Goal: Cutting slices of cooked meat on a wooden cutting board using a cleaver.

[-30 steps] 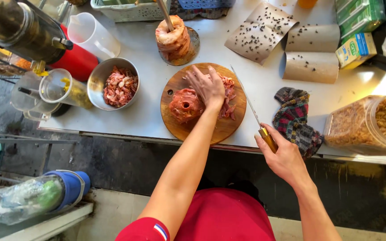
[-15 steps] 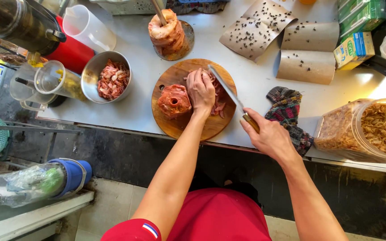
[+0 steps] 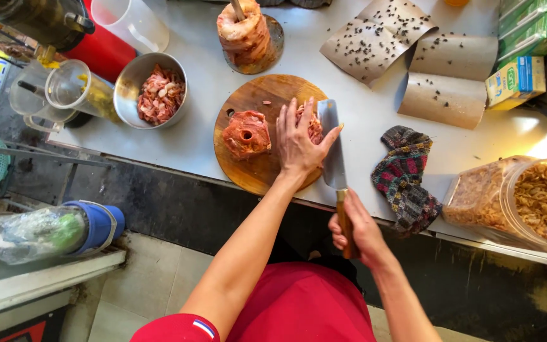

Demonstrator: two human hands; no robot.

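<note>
Lying on the round wooden cutting board (image 3: 254, 171) at the counter's (image 3: 204, 136) near edge: a pile of raw pink meat (image 3: 311, 123), pressed down under the left hand (image 3: 299, 142), palm flat and fingers spread, not gripping. Standing just to the right of that pile, blade down against the meat and the board: a cleaver (image 3: 330, 145), its wooden handle clenched in the right hand (image 3: 359, 231) out past the counter's edge. Sitting apart on the board's left half: a second lump of meat with a hole (image 3: 246, 134) through it. Resting beyond the board: a stack of meat on a spike (image 3: 243, 31) over a small round stand. Holding more chopped meat to the left: a metal bowl (image 3: 131, 79). Crowding further left: clear plastic jugs (image 3: 77, 88). Lying right of the cleaver: a checked cloth (image 3: 406, 171), and beyond it brown paper sheets dotted with flies (image 3: 413, 57). Lying on its side at the far right: a clear jar of fried bits (image 3: 520, 199).
</note>
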